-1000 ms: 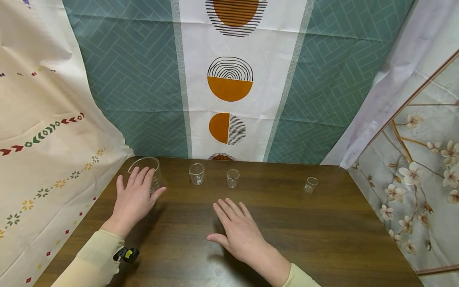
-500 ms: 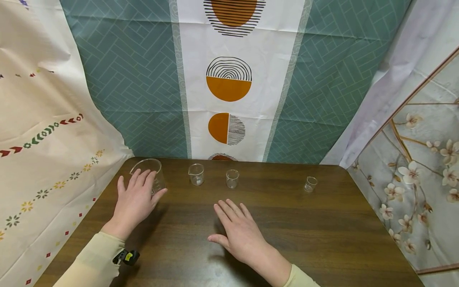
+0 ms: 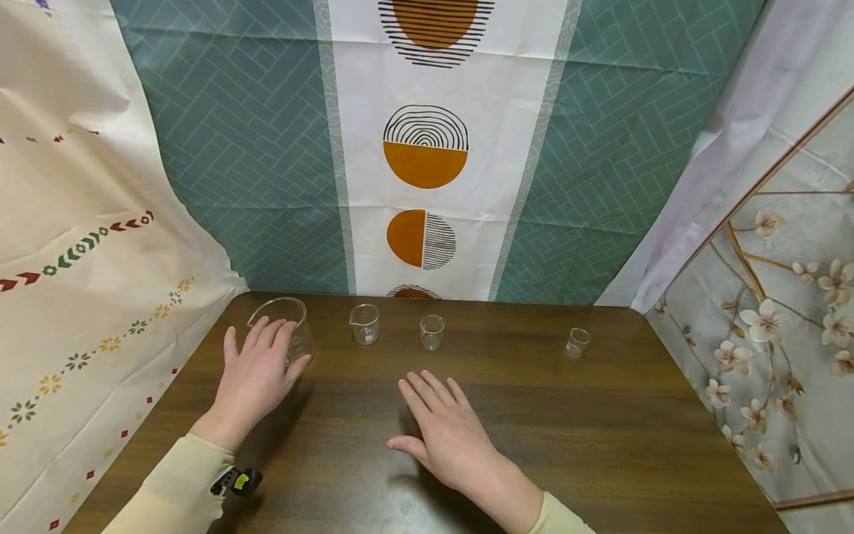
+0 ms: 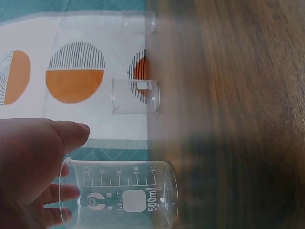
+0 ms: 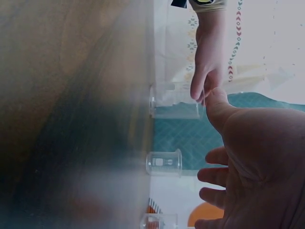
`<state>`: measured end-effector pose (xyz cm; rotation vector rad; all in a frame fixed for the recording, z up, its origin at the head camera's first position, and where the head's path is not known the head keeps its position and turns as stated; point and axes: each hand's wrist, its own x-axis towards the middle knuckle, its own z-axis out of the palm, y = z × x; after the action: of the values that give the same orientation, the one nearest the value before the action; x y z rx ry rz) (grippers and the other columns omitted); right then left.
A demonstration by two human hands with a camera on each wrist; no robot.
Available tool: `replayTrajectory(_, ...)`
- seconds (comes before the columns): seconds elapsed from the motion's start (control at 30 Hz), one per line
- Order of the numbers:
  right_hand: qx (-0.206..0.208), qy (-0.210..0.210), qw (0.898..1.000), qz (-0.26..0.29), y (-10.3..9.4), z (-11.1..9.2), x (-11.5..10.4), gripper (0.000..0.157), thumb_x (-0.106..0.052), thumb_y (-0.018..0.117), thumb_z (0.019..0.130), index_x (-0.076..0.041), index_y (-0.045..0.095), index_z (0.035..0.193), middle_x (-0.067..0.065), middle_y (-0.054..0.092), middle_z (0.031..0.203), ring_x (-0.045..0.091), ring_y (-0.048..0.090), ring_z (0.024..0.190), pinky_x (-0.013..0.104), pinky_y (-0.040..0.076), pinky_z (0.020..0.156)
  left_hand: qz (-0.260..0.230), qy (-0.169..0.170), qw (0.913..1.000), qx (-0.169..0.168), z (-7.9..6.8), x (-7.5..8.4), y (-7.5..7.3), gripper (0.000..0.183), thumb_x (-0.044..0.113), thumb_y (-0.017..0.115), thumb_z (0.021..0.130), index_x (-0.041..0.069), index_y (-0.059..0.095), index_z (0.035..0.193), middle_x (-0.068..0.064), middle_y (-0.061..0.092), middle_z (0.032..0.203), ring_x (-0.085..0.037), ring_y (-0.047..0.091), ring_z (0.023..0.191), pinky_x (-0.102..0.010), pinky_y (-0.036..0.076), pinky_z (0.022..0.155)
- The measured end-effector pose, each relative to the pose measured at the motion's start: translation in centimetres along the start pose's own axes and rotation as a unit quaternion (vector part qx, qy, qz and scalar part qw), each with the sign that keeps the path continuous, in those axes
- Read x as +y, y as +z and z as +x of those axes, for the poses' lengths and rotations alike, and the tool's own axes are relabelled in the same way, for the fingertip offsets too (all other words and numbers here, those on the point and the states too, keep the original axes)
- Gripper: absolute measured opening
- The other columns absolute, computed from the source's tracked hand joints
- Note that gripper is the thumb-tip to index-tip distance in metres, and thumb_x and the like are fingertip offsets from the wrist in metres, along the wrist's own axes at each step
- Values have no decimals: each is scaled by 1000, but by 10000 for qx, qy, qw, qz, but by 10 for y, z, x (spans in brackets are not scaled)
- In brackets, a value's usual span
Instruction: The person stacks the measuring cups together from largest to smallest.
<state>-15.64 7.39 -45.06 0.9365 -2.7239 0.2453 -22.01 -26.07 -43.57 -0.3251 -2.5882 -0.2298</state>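
A large clear glass beaker [image 4: 119, 183] marked 500ml stands upright at the left of the wooden table. My left hand [image 3: 252, 382] is right at its mouth, fingers extended and overlapping the left side of the rim. In the left wrist view those fingers [image 4: 59, 194] show through the glass, while the thumb stands apart from it. To the right along the back are a smaller beaker [image 3: 365, 326] with a spout, a still smaller one [image 3: 431, 334], and a tiny one [image 3: 577, 343] farther off. My right hand [image 3: 450, 434] hovers over the table with straight fingers, holding nothing.
The wooden table [image 3: 567, 437] has its back edge against a green and white patterned cloth [image 3: 267, 148]. A cream cloth [image 3: 100, 311] hangs along the left side, and a flowered cloth [image 3: 787, 348] along the right. A wide gap separates the tiny beaker from the others.
The large beaker has shifted a little to the right, closer to the spouted beaker, and my left hand has moved with it. My right hand stays practically where it was.
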Motion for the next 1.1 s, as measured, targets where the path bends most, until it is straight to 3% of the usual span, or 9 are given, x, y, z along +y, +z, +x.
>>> replayTrajectory(0.53, -118, 195, 9995, 216, -5, -2, 5, 83, -66, 52, 95, -13, 35, 158, 7, 36, 160, 29, 27, 149, 56, 24, 117, -55, 361, 9993, 106, -9, 26, -3, 61, 34, 79, 86, 4, 56, 135, -17, 60, 131, -42, 42, 135, -74, 12, 108)
replayTrajectory(1.1, -125, 212, 9994, 233, -5, -6, 11, 82, -67, 46, 97, -12, 36, 157, 7, 36, 160, 29, 28, 149, 55, 25, 116, -112, 752, 9971, 103, -21, 60, -2, 62, 37, 78, 87, 4, 57, 135, -17, 58, 134, -42, 41, 137, -71, 13, 111)
